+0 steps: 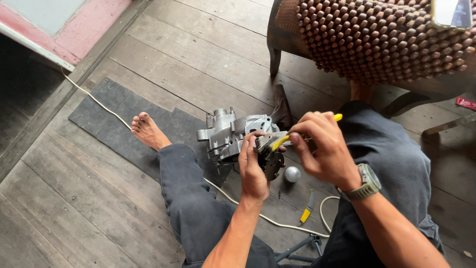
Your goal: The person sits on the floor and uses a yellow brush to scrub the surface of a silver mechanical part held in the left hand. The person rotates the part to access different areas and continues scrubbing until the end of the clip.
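I sit on a wooden floor with my legs apart. My left hand [253, 166] grips a small dark metal part with a round disc [272, 162] just above the floor. My right hand [325, 149], with a watch on its wrist, holds a yellow-handled tool [280, 141] against the top of that part. A grey cast-metal engine casing [228, 135] lies on the floor right behind my left hand. A small shiny metal ball-shaped piece [292, 174] rests on the floor below my hands.
A dark mat [111, 116] lies under my bare left foot [147, 131]. A white cable [99, 103] runs across the floor to my lap. Another yellow-handled tool [307, 208] lies between my legs. A chair with a wooden-bead cover [377, 39] stands behind.
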